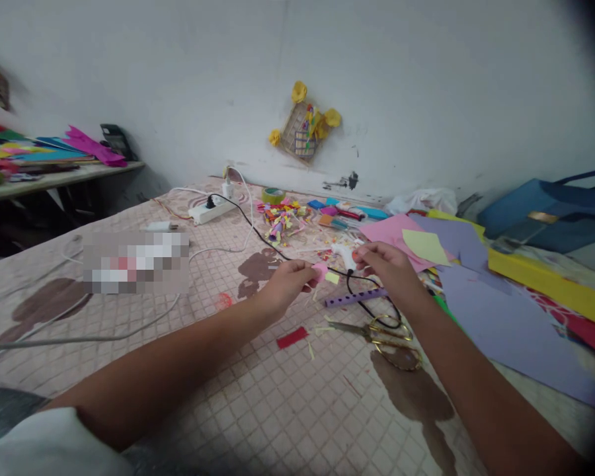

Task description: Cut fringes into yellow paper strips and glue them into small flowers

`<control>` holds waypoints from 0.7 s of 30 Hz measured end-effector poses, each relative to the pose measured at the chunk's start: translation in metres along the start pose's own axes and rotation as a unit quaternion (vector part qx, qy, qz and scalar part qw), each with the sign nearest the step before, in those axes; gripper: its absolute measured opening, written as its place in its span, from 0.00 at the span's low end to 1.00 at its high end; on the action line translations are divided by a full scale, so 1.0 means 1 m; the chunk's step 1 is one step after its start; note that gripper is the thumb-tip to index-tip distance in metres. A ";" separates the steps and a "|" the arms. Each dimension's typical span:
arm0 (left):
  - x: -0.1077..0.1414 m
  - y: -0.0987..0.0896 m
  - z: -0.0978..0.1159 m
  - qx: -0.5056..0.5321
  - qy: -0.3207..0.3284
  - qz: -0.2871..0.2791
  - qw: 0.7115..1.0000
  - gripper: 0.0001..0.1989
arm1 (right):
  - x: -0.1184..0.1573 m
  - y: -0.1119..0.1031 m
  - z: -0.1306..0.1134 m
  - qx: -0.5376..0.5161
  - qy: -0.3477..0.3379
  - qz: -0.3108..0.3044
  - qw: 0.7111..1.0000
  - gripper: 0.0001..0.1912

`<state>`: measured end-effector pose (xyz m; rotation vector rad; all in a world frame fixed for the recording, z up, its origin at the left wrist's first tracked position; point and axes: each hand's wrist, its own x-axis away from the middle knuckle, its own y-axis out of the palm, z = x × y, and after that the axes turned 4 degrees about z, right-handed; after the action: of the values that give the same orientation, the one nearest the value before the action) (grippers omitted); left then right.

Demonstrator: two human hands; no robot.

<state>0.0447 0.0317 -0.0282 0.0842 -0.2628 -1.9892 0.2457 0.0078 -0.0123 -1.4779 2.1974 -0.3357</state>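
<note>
My left hand [290, 284] pinches a small pink paper piece [320, 272] between thumb and fingers. A pale yellow paper strip [332, 278] shows just right of the pink piece. My right hand [384, 261] is closed, with its fingertips together by the white glue gun [346, 256]; a small orange bit shows at the fingertips, too small to name. Below the hands lies a purple paper tube with dark dots [354, 297]. Gold-handled scissors [394, 340] lie nearer to me, with a red paper strip [292, 338] to their left.
Purple sheets [515, 324] and a pink sheet [384, 235] cover the right side. A white power strip [211, 211] with cords stands at the back left. Colored scraps [282, 218] and a green tape roll [273, 195] lie near the wall. A black cord loops by the tube.
</note>
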 end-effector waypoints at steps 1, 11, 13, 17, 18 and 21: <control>0.000 0.000 0.000 -0.003 0.003 -0.001 1.000 0.08 | -0.011 -0.009 0.005 0.045 0.012 0.004 0.999 0.10; -0.004 -0.002 -0.001 -0.022 0.012 0.005 1.000 0.10 | -0.066 -0.014 0.034 0.312 0.123 -0.042 0.941 0.15; -0.005 -0.003 -0.002 -0.017 0.010 0.008 1.000 0.10 | -0.070 0.000 0.035 0.330 0.133 -0.043 0.933 0.15; -0.008 -0.006 -0.001 0.010 0.014 0.012 1.000 0.09 | -0.076 0.014 0.039 0.321 0.125 -0.010 0.939 0.16; -0.009 -0.007 -0.001 0.018 0.017 0.011 1.000 0.09 | -0.077 0.014 0.040 0.309 0.117 0.003 0.944 0.16; -0.010 -0.009 0.000 0.040 0.029 0.002 0.999 0.10 | -0.075 0.009 0.043 0.246 0.072 0.044 0.966 0.16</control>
<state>0.0407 0.0443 -0.0309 0.1926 -0.3046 -1.9681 0.2837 0.0828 -0.0356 -1.1069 2.0737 -0.9086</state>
